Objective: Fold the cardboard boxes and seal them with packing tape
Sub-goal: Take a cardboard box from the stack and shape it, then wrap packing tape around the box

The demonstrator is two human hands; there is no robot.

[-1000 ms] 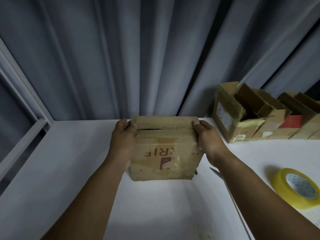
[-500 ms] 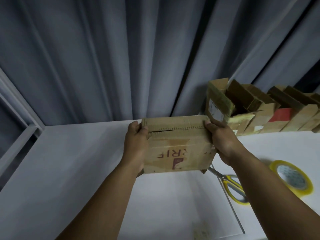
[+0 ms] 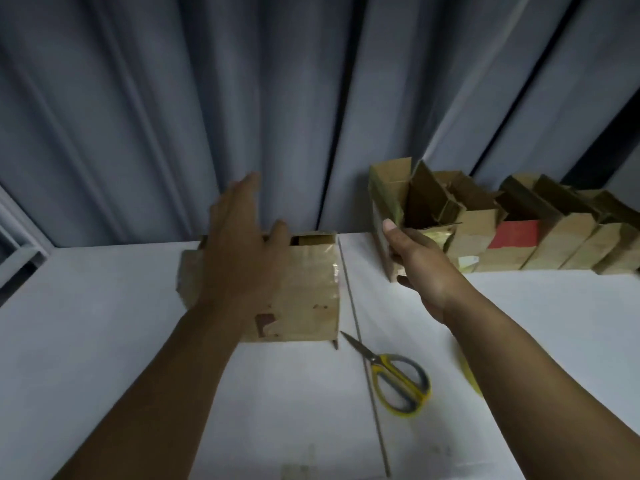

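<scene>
Head view shows the left hand (image 3: 239, 244), fingers straight and spread, over the closed cardboard box (image 3: 304, 285) standing on the white table (image 3: 104, 323), while the right hand (image 3: 419, 261) grips the near corner of an open box (image 3: 391, 188) further right.

The curtain (image 3: 311, 98) closed off the space just beyond the left hand (image 3: 239, 251) fingertips, with the brown box (image 3: 304, 289) under them. Bare table (image 3: 104, 323) lay free left of those fingers. Between that box and the right hand (image 3: 415, 265) fingers, which gripped the end carton (image 3: 391, 188), a narrow strip stayed passable. Nearer than the right fingers lay the scissors (image 3: 398, 379) and the tape roll (image 3: 468, 370).
</scene>
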